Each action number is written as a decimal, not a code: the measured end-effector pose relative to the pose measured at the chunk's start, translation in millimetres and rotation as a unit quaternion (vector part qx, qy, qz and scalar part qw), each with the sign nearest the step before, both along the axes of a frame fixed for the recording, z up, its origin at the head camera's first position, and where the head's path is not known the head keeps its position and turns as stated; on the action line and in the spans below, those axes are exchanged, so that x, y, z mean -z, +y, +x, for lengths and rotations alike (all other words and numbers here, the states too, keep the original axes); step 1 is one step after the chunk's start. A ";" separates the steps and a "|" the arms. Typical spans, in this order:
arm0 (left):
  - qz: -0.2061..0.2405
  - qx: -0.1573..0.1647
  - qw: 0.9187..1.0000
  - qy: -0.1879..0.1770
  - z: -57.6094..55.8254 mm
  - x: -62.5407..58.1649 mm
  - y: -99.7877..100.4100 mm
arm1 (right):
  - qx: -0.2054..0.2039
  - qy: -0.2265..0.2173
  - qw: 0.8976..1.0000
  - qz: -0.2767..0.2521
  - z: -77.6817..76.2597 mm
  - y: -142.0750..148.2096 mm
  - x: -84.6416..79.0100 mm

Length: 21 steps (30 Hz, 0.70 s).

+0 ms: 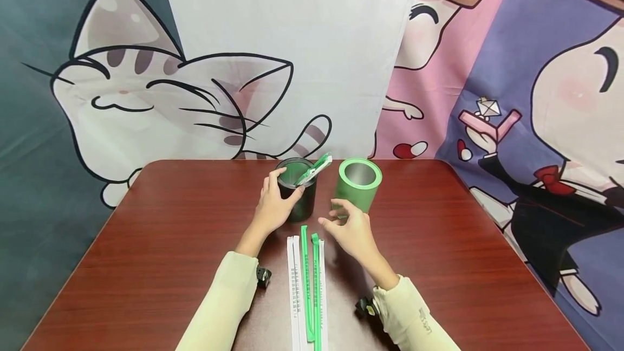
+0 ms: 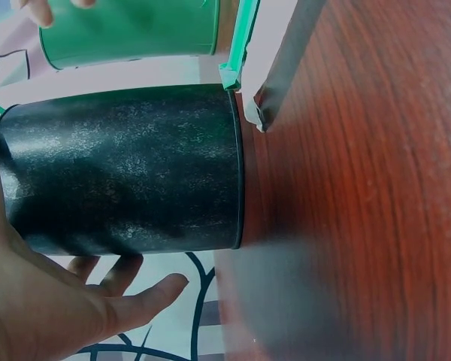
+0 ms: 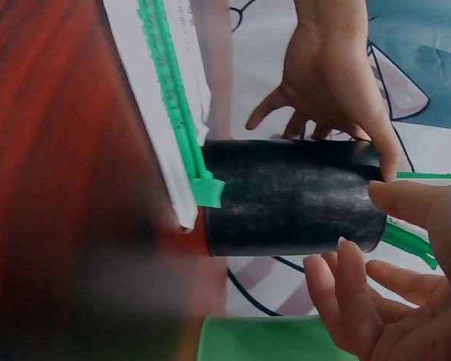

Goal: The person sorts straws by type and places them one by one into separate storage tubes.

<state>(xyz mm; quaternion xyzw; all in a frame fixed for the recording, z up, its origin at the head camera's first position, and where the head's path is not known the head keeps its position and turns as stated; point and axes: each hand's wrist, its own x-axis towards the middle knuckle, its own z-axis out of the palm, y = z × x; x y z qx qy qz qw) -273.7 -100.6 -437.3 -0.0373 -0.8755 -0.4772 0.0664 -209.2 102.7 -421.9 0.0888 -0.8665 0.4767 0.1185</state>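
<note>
My left hand (image 1: 274,207) is at the black cup (image 1: 302,207), its thumb at the near rim and its fingers around the left side. Wrapped green and white straws (image 1: 316,169) lean to the right out of that cup. Just right stands a green cup (image 1: 355,191) with a grey inside. In front of it my right hand (image 1: 355,229) hovers, fingers loosely bent and holding nothing. The right wrist view shows this hand (image 3: 406,286) beside the black cup (image 3: 286,199); whether it touches is unclear. The left wrist view shows the left fingers (image 2: 154,297) spread along the cup's side.
Several long straws in printed wrappers lie lengthwise on the red-brown table (image 1: 185,242) between the forearms: white ones (image 1: 293,275) at left, green ones (image 1: 316,286) beside them. A cartoon cloth (image 1: 292,26) hangs behind the table's far edge.
</note>
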 end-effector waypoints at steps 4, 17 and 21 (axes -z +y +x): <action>-0.002 0.001 1.000 0.001 -0.5 0.5 -0.3 | 0.000 -0.023 0.999 0.039 2.6 -0.9 8.0; -0.001 0.002 1.000 0.007 -0.3 0.3 -0.3 | -0.005 -0.081 0.995 0.057 7.5 -1.6 22.0; 0.000 0.001 1.000 0.005 -0.5 1.0 -0.6 | -0.013 -0.107 0.992 0.065 9.9 -2.5 26.6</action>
